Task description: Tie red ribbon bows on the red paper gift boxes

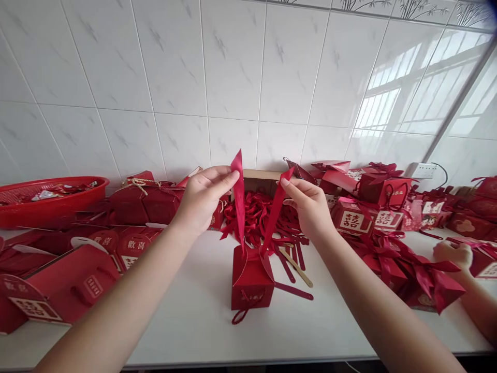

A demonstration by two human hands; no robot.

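In front of me a small red gift box stands upright on the white table, a cord loop lying at its front. Two ends of a red ribbon rise from its top in a V. My left hand pinches one end between thumb and fingers, above and left of the box. The other end is pinched by my right hand, above and right. Where the ribbon passes at the box's top is partly hidden by the flaps. Behind it lies a heap of red ribbons by an open cardboard box.
Flat red strips and a gold strip lie right of the gift box. Several red boxes crowd the left; bow-topped boxes stand right. A red basket sits far left. Another person's hand reaches in at right.
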